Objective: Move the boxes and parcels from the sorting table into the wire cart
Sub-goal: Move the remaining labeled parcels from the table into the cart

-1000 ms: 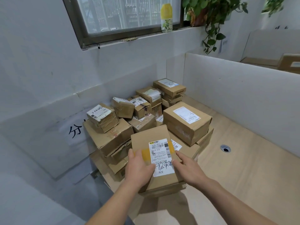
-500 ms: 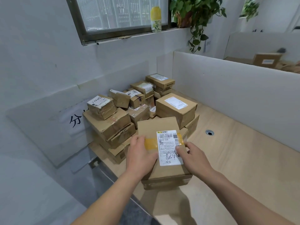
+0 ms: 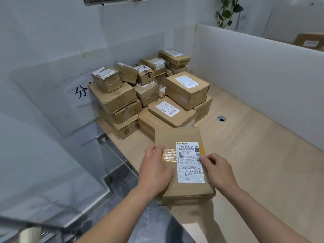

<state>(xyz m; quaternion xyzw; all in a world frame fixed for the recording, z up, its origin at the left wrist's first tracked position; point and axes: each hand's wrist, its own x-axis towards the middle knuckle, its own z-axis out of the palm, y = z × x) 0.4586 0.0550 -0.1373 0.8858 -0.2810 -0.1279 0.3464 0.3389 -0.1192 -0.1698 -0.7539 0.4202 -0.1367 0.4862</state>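
Already the flat box (image 3: 182, 165) sat between both hands at the counter's (image 3: 254, 155) near edge, around six o'clock from the stack of parcels (image 3: 150, 92). The left hand (image 3: 154, 171) lay on its top with thumb and fingers curled over the side; the right hand (image 3: 217, 171) pinched the opposite edge. With so shallow a hold, the box could have tipped and dropped to the floor. No cart could be made out for certain.

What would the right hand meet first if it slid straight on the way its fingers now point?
The right hand points up-left across the held box, so it would likely first cross the white shipping label its fingertips already touch; depth is hard to judge.
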